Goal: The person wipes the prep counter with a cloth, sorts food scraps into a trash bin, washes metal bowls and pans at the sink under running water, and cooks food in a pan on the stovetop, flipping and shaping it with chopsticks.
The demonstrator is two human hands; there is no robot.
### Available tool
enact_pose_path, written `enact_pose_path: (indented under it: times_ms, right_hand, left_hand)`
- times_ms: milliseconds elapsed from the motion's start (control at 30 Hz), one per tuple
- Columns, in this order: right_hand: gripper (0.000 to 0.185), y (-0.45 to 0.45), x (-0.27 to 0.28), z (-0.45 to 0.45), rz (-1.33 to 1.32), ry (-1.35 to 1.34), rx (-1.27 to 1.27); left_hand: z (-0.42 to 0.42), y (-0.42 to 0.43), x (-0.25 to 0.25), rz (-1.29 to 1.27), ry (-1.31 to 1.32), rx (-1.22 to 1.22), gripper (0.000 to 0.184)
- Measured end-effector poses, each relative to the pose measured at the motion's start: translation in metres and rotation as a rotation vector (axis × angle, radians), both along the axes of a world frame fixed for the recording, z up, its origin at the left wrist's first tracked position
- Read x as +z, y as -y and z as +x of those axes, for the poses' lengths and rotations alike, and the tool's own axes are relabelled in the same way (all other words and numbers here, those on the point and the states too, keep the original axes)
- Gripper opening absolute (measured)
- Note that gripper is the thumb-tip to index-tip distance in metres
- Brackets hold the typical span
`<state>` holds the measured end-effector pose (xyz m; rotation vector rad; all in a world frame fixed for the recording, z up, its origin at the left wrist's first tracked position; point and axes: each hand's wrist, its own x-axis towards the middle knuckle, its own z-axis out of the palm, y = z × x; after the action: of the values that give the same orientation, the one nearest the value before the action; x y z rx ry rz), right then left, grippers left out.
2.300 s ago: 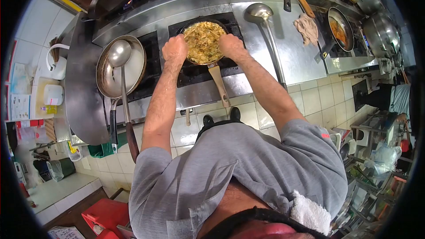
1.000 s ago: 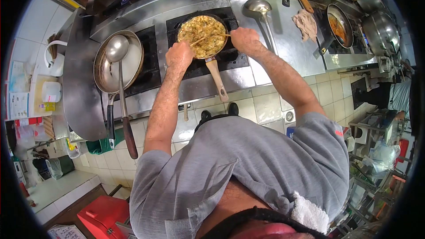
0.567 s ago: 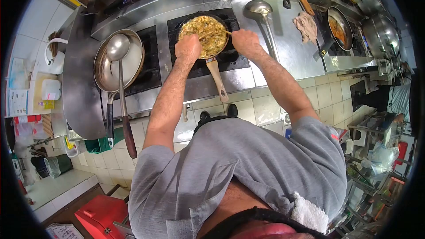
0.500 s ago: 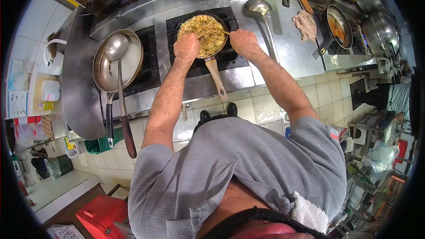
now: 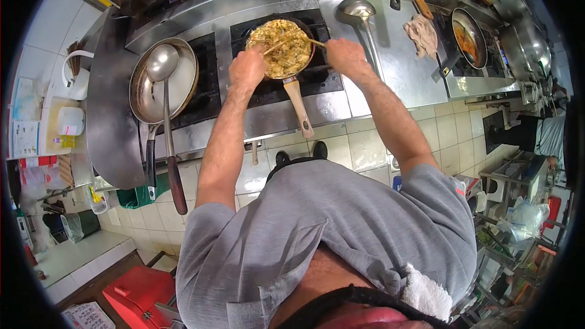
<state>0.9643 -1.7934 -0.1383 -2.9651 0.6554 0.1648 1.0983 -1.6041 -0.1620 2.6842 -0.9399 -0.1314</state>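
A round pan with a wooden handle (image 5: 298, 107) sits on the middle burner, filled with a yellow, egg-like mixture (image 5: 281, 64). My left hand (image 5: 248, 68) is closed around a thin wooden stick (image 5: 275, 47) at the pan's left edge; the stick's far end rests in the food. At the right edge my right hand (image 5: 346, 58) grips a second wooden stick (image 5: 317, 42), whose tip reaches the mixture. My fingers hide the held ends of both sticks.
A larger pan (image 5: 140, 94) with a steel ladle (image 5: 163, 64) is at the left. Another ladle (image 5: 356, 10) and a cloth (image 5: 420, 35) lie on the steel counter at the right. Farther right are a pan of orange food (image 5: 467, 42) and a person (image 5: 548, 135).
My hands were close together over the pan's sides and have since moved apart. Both sticks have shifted in the food, and more of them shows than at first.
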Motion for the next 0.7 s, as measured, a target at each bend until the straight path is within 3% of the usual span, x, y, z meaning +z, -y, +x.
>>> enact_pose_path:
  times_ms: [67, 133, 200, 333, 633, 700]
  right_hand:
    - [0.018, 0.001, 0.007, -0.006, -0.001, 0.103, 0.014]
    - [0.017, -0.006, 0.011, -0.002, 0.066, 0.063, 0.024]
    - [0.017, -0.012, -0.003, 0.005, 0.055, -0.022, 0.145]
    - [0.018, -0.019, -0.014, 0.008, 0.033, -0.043, 0.122]
    - [0.018, -0.024, 0.022, 0.014, 0.044, 0.032, 0.136]
    - [0.019, -0.036, 0.008, 0.031, 0.061, 0.045, 0.161]
  left_hand:
    - [-0.004, -0.02, 0.01, -0.191, -0.041, 0.07, 0.017]
    - [-0.012, -0.033, 0.016, -0.185, -0.056, 0.107, 0.017]
    - [-0.016, -0.041, 0.012, -0.018, -0.017, 0.086, 0.016]
    - [-0.026, -0.043, 0.011, 0.131, -0.049, 0.128, 0.016]
    - [-0.023, -0.065, 0.032, -0.004, -0.107, 0.21, 0.018]
    - [-0.018, -0.064, 0.032, 0.033, -0.081, 0.22, 0.018]
